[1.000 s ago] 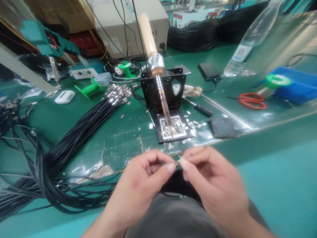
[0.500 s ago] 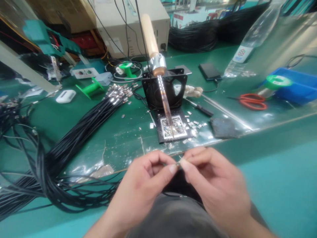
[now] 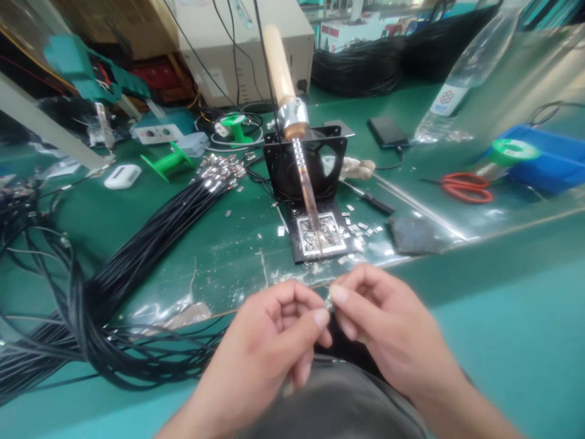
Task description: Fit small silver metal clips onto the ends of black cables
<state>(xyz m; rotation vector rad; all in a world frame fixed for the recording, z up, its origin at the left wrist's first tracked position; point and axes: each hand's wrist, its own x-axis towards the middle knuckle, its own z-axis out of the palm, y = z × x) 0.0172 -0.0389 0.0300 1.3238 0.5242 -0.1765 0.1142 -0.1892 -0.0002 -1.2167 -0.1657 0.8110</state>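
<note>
My left hand (image 3: pixel 269 341) and my right hand (image 3: pixel 384 329) meet at the near edge of the green bench, fingertips pinched together on a small metal connector (image 3: pixel 328 302) at the end of a thin black cable (image 3: pixel 329 361) that drops toward my lap. Both hands are closed. Just beyond them a soldering iron (image 3: pixel 292 116) with a wooden handle leans in a black stand (image 3: pixel 311 164), its tip resting on a small tray of metal pieces (image 3: pixel 321 235).
A thick bundle of black cables (image 3: pixel 137 262) with metal ends runs across the left of the bench. Green solder spools (image 3: pixel 235 125), a white case (image 3: pixel 121 176), red scissors (image 3: pixel 466 186), a blue bin (image 3: pixel 548 158), a phone (image 3: pixel 387 131) and a plastic bottle (image 3: pixel 466 67) lie farther back.
My hands have stayed pinched on the connector. The left fingers have curled lower and the right hand has shifted slightly left and up.
</note>
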